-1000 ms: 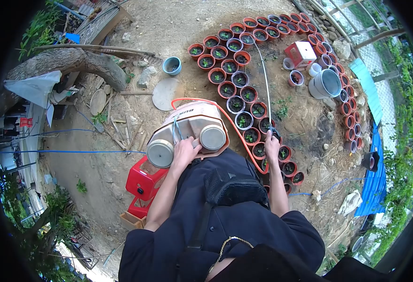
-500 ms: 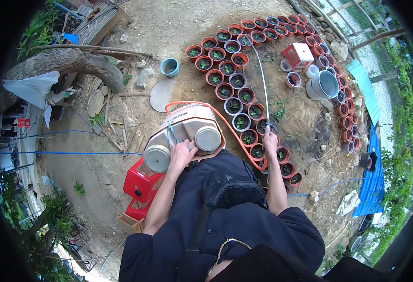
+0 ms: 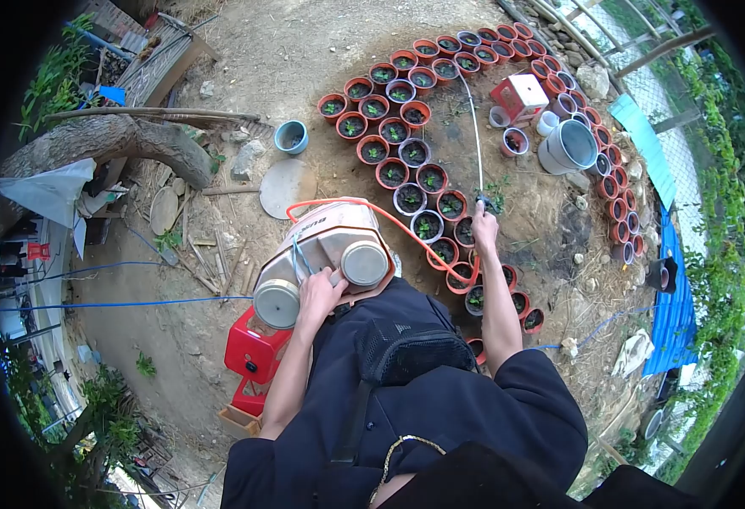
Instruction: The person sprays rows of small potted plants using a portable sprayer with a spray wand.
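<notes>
A cream backpack sprayer with two round lids stands before my body. My left hand is closed on its top, between the lids, with the fingertips partly hidden. A blue cord lies by those fingers. My right hand grips the handle of a spray wand, whose thin pale lance reaches away over the potted seedlings. An orange hose arches from the sprayer to below my right hand. Whether liquid leaves the tip cannot be made out.
Rows of pots curve around a grey bucket and a red-and-white stool. Red plastic stools stand left of me. A blue pot and a round slab lie beyond the sprayer. A blue cord crosses the ground.
The view has shifted slightly, so the pots and sprayer sit a little more to the left. Both hands keep their holds, and the lance still points away over the pots.
</notes>
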{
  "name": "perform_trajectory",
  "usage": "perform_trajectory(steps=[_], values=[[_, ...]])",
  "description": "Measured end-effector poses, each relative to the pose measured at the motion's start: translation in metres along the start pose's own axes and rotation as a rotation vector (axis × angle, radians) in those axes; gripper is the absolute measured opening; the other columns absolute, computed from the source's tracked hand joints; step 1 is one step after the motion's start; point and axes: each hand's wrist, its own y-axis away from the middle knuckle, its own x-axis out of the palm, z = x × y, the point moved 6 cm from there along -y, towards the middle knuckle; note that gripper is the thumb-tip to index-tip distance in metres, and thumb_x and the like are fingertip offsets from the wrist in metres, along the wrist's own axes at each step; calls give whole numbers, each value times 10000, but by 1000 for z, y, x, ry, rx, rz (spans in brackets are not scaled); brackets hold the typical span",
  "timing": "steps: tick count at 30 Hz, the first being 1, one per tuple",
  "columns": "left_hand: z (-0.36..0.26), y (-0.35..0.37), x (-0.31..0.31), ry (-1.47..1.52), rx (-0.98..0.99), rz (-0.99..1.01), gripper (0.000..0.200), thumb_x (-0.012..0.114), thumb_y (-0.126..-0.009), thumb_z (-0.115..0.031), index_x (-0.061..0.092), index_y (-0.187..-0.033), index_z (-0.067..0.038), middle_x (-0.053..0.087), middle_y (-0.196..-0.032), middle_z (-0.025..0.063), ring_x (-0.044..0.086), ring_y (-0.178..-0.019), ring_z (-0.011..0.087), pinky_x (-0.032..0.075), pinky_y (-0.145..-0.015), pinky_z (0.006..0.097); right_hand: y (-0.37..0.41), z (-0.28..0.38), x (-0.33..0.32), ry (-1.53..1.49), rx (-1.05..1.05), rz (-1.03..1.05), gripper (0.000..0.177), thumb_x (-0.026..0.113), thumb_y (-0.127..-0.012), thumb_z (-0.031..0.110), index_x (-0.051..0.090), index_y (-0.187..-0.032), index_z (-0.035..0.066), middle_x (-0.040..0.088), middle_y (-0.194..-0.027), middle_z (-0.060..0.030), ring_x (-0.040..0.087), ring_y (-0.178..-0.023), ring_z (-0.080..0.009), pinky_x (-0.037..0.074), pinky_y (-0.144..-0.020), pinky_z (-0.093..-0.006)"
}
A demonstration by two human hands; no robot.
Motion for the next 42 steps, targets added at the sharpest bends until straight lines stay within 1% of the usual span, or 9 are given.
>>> perform_trajectory(steps=[5, 11, 15, 25, 27, 29, 31, 32, 42], values=[[3, -6, 0, -26, -12, 37, 470, 707, -857, -401, 646, -1049, 24, 687, -914, 311, 668, -952, 456, 520, -862, 513, -3, 7, -6, -24, -45, -49, 710, 458, -1005, 583, 670, -814, -67, 668, -685, -178, 672, -625, -285, 508, -609, -442], [7, -17, -5, -22, 17, 37, 458, 713, -848, -400, 640, -1012, 21, 683, -907, 304, 659, -941, 466, 514, -843, 525, -14, -7, 5, 25, -63, -72, 711, 446, -1009, 583, 658, -797, -62, 674, -689, -190, 679, -642, -298, 508, -619, -443], [6, -26, -15, -37, 45, 36, 403, 721, -844, -364, 652, -968, 13, 695, -877, 277, 671, -913, 449, 523, -825, 514, 5, 1, 9, 20, 25, 9, 697, 427, -1010, 567, 687, -968, -78, 675, -1009, -343, 632, -1050, -487, 455, -911, -542], [21, -78, -49, -50, 90, 111, 401, 716, -846, -358, 650, -980, 14, 694, -888, 281, 668, -909, 453, 519, -835, 518, 40, 38, 26, -100, 135, 31, 687, 446, -1021, 547, 640, -850, -88, 681, -824, -284, 681, -861, -410, 475, -789, -497], [28, -88, -57, -69, 93, 132, 387, 719, -846, -347, 649, -972, 12, 696, -902, 276, 664, -918, 453, 513, -841, 523, 26, 35, 40, 6, -83, -151, 656, 465, -1029, 540, 578, -726, -32, 618, -639, -120, 573, -510, -215, 444, -504, -388], [34, -104, -69, -62, 102, 149, 380, 721, -848, -341, 648, -966, 12, 697, -910, 273, 663, -921, 452, 510, -843, 524, 22, 43, 50, 13, -77, -167, 641, 465, -1034, 531, 568, -713, -14, 593, -615, -87, 551, -496, -188, 425, -488, -368], [41, -118, -82, -53, 111, 171, 372, 723, -849, -335, 647, -960, 12, 698, -919, 269, 662, -924, 450, 507, -846, 525, 23, 56, 63, -87, 53, -16, 678, 452, -1023, 539, 635, -856, -92, 674, -813, -290, 682, -853, -424, 473, -771, -497], [41, -127, -90, -78, 132, 160, 370, 725, -850, -333, 645, -955, 13, 699, -924, 266, 662, -925, 448, 505, -848, 523, 15, 54, 72, -116, -61, -100, 630, 479, -1033, 526, 546, -679, 9, 527, -560, -41, 529, -473, -149, 406, -458, -344], [59, -192, -136, -101, 160, 193, 439, 712, -857, -394, 647, -1021, 9, 691, -944, 289, 663, -976, 441, 512, -873, 501, 0, 127, 116, -53, -50, -120, 693, 469, -1013, 577, 617, -775, -57, 632, -654, -159, 632, -614, -261, 464, -596, -431]])
